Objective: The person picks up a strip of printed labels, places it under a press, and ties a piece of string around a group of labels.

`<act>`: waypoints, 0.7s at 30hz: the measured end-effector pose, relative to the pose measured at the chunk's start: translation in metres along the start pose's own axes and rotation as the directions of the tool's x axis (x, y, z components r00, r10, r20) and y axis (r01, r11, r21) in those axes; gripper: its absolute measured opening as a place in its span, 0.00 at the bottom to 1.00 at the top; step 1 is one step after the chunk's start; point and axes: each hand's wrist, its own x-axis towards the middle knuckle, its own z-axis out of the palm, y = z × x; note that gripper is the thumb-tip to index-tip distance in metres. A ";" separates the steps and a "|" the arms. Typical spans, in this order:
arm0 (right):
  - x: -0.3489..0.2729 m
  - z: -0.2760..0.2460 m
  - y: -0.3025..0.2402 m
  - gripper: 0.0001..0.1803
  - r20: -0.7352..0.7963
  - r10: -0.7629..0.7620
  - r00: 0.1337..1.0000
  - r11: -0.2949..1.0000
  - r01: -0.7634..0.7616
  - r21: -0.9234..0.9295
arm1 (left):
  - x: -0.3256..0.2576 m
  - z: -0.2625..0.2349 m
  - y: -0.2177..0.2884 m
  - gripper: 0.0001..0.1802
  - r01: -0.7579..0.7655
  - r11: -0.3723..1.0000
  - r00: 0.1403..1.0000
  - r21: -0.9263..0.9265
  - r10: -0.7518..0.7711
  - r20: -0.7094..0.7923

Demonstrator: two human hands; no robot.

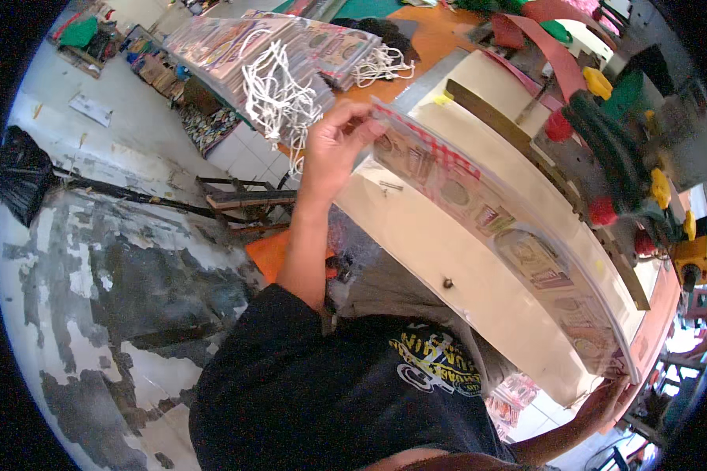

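My left hand (334, 145) pinches the upper left corner of a long clear plastic sheet (518, 243) printed with food pictures and a red check band. It stretches diagonally across a cream-coloured board (440, 255). At the far right end, my right hand (609, 394) grips the sheet's other corner; its fingers are partly hidden. Beyond the sheet, a brown metal bar (518, 141) runs along the board. Past that stands a machine with a dark green beam (617, 153) and red and yellow knobs.
Stacks of printed plastic packages (228, 55) with bunched white cords (279, 90) lie on the orange table at the upper left. A yellow box (691, 261) sits at the right. A black bag (23, 177) is by the patchy grey floor. More printed sheets (514, 402) lie below the board.
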 end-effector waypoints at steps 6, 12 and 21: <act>-0.013 -0.037 0.017 0.19 0.194 0.143 0.971 0.970 -0.099 -0.220 | -0.002 -0.022 -0.023 0.13 0.138 0.988 0.965 -0.072 -0.118 0.233; -0.030 -0.005 -0.007 0.17 0.035 0.360 0.932 0.837 -0.306 -0.453 | -0.006 -0.021 -0.042 0.14 0.234 0.972 0.924 0.025 -0.231 0.304; -0.043 -0.057 -0.022 0.26 0.198 0.201 0.959 0.980 -0.198 -0.037 | 0.000 -0.002 0.029 0.17 0.243 0.958 0.962 -0.151 -0.219 0.162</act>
